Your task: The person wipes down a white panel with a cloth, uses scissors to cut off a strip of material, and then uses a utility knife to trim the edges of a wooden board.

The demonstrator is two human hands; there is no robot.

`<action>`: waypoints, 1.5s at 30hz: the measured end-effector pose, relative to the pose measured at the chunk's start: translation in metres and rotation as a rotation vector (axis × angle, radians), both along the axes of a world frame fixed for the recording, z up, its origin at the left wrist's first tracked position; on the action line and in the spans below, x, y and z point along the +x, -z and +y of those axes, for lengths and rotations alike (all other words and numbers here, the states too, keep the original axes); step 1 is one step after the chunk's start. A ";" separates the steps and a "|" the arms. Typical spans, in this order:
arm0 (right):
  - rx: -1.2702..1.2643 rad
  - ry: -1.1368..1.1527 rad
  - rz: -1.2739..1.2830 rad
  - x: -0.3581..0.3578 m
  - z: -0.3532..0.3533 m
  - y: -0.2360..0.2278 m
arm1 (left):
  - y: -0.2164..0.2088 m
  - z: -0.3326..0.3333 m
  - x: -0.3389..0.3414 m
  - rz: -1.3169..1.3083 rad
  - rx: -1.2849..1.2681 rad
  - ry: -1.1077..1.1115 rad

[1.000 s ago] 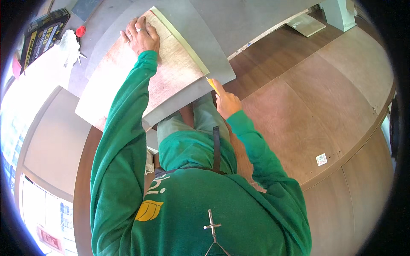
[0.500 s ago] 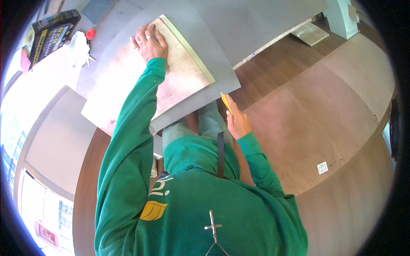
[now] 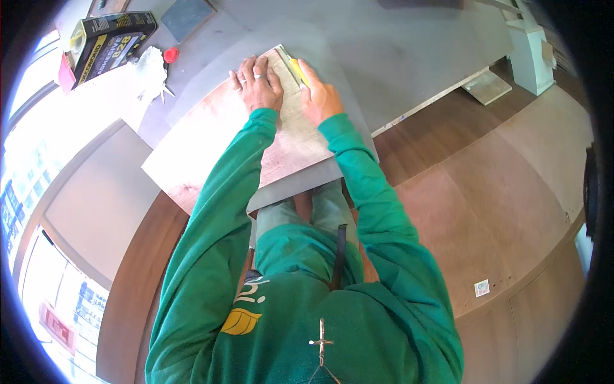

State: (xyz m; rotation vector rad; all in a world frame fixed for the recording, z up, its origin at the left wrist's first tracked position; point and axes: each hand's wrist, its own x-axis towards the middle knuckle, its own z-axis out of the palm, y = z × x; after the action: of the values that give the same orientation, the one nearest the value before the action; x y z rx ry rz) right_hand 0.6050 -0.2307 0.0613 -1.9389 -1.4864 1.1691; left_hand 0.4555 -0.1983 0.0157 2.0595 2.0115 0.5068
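Observation:
A reddish-brown, wood-grained board [image 3: 297, 142] lies on a larger grey sheet [image 3: 300, 184] in front of me. My left hand [image 3: 261, 88] rests on the far part of the board, palm down with the fingers stretched out, a ring on one of them. Close to its right, my right hand [image 3: 322, 101] grips a yellow utility knife [image 3: 297, 69] at the board's far right edge. The knife points away from me; whether its blade touches the sheet cannot be made out.
A black and yellow rectangular can [image 3: 118, 46] stands at the far left, near a red cap [image 3: 171, 55] and a crumpled white bag [image 3: 152, 72]. Beyond them lies a dark grey square piece [image 3: 185, 18]. To my right is a curved wooden surface [image 3: 467, 211], with a white post [image 3: 531, 61] behind it.
My right hand has carried the knife from the board's near right corner up to its far right edge. My left hand remains on the board. The whole view has shifted a little.

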 end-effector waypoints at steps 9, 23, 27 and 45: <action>-0.097 -0.073 -0.078 -0.003 0.007 -0.005 | 0.000 0.001 -0.002 -0.007 0.017 0.000; -0.238 -0.141 -0.170 -0.014 0.033 -0.031 | -0.002 0.001 -0.003 -0.013 0.036 -0.001; -0.227 -0.174 -0.213 -0.010 0.032 -0.030 | -0.002 0.001 0.001 -0.023 0.050 -0.004; -0.388 -0.177 -0.203 0.029 -0.105 -0.054 | 0.002 -0.001 0.001 -0.025 0.085 -0.001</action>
State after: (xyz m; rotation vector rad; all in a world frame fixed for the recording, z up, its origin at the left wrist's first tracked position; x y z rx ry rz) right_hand 0.6341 -0.3358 0.1153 -2.2746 -1.6600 1.4650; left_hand 0.4563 -0.1989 0.0134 2.0901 2.0102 0.6252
